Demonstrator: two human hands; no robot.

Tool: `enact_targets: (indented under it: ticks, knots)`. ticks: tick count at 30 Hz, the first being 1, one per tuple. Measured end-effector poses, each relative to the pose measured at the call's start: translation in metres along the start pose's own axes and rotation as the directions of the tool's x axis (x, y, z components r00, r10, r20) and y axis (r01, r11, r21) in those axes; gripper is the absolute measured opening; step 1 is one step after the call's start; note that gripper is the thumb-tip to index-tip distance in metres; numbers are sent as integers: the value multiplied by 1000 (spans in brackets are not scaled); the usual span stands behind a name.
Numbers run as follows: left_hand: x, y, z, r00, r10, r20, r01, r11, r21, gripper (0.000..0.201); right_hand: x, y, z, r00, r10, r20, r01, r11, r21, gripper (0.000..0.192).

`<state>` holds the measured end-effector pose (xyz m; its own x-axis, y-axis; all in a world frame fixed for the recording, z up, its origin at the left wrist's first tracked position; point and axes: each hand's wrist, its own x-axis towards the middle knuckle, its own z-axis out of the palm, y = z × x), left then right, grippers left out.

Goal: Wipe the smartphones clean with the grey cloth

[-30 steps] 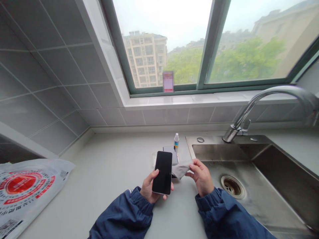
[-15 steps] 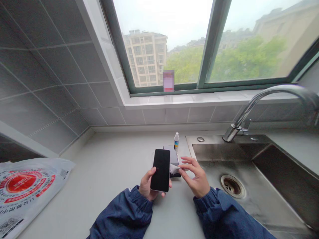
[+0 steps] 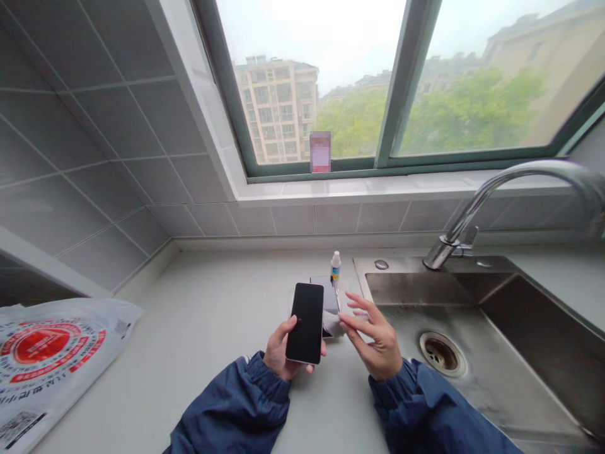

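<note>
My left hand (image 3: 280, 350) is closed around a smartphone (image 3: 305, 323), its black screen dark and facing up, the thumb on the left edge. To the right of the phone, my right hand (image 3: 373, 340) pinches a thin white cloth (image 3: 332, 323) between thumb and fingertip, with the other fingers spread. The cloth hangs over a flat dark-edged thing with a grey top (image 3: 326, 290), partly hidden behind the phone. Just beyond it, a small white bottle (image 3: 335, 265) with a blue and yellow label stands upright on the counter.
The pale countertop (image 3: 212, 328) runs below a window (image 3: 312, 82). A steel sink (image 3: 392, 315) with a chrome faucet (image 3: 442, 249) lies to the right. At left is a white plastic bag (image 3: 61, 353) with red print. A blurred pink card (image 3: 321, 151) stands against the window frame.
My right hand has shifted slightly right, and the cloth at its fingertips now droops lower. The phone and my left hand have hardly moved.
</note>
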<state>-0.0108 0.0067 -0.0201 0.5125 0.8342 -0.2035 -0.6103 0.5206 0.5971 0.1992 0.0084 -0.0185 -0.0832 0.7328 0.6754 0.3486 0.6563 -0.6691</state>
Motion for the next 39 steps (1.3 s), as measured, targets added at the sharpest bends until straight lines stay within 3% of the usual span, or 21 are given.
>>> enact_targets:
  ticks: [6,10,16,19,23,29,35,39]
  knots:
    - [-1,0,-2,1000,-21,11,20,998,61,55,1,0,-1,995,75,-69,-79,995,-65,19]
    - [-1,1,2,999,25,37,-27,998,57,58,1,3,-3,974,142,-177,-160,983,-94,14]
    - [0,1,1,997,26,73,-32,997,76,65,2,-2,-5,929,317,-188,-312,948,57,10]
    - [0,-1,0,997,47,54,-51,995,83,62,3,0,-4,867,475,-150,-442,873,208,17]
    - [-1,-4,1,997,59,57,-64,993,96,55,6,10,-4,745,662,-86,-576,702,418,30]
    - [0,-5,-2,995,22,95,-31,994,101,57,12,20,-6,578,816,-11,-641,462,613,33]
    - [-1,-5,1,993,-7,119,-4,996,89,58,15,19,-10,503,861,-77,-581,402,707,39]
    - [-1,-5,3,993,-20,116,8,995,101,60,16,16,-11,495,868,-32,-590,363,721,50]
